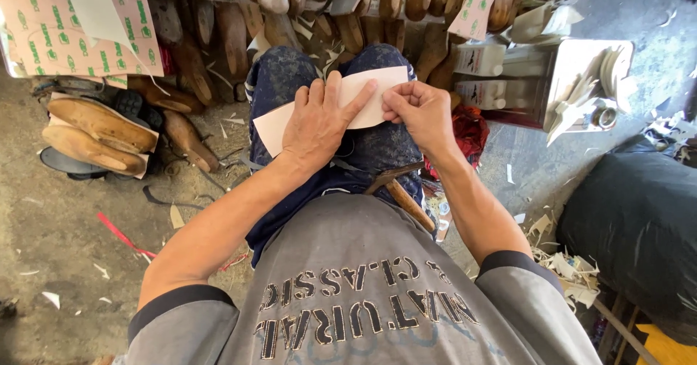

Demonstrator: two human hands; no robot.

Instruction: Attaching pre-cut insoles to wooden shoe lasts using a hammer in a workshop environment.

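Paper piece: a pale, curved paper piece (367, 96) lies across the person's lap, on the dark patterned trousers (290, 82), which serve as the working support.
Left hand: the left hand (319, 122) lies flat on the paper piece with the fingers spread; it seems to press the sheet down so that it does not slide on the knee.
Right hand: the right hand (421, 111) is at the right end of the paper piece, and its fingertips are pinched together on the upper edge there, probably to grip or fold this edge; what exactly is between the fingers I cannot tell.
Tool: just below the paper piece, at the person's waist, a tool with a wooden handle (406, 201) rests on the lap, near for reaching.
Wooden lasts: above the paper piece, a row of wooden shoe lasts (239, 34) stands against the wall, and left of it two more lie on the floor (98, 132).
Printed sheets: far left of the paper piece, pink printed sheets (65, 34) are stacked.
Black bag: right of the paper piece, well apart, a black bag (639, 220) sits among paper scraps (566, 263).
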